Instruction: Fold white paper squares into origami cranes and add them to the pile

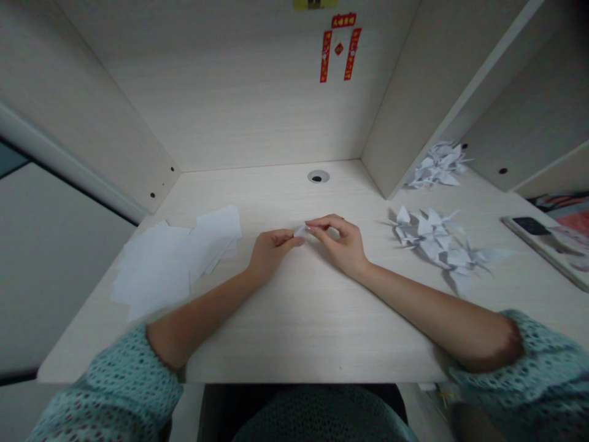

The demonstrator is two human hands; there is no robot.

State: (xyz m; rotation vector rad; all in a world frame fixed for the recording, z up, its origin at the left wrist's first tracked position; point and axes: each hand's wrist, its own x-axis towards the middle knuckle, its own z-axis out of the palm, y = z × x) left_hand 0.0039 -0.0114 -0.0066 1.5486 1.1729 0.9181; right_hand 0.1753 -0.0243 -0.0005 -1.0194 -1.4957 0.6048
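Observation:
Between my two hands, above the middle of the desk, is a small folded piece of white paper (300,231). My left hand (275,250) pinches its left side between thumb and fingers. The thumb and index finger of my right hand (339,240) close on its upper right part. Fingers cover much of the paper, so its full shape is hidden. On the left lies a spread pile of white paper sheets (159,264). To the right of my right hand sits a group of folded white paper cranes (432,239).
More paper cranes (439,164) are heaped behind the upright divider (400,141). A phone (547,245) lies at the far right, near some printed, colourful items (573,215). A round cable hole (318,177) is set near the back panel, which bears red stickers (339,48).

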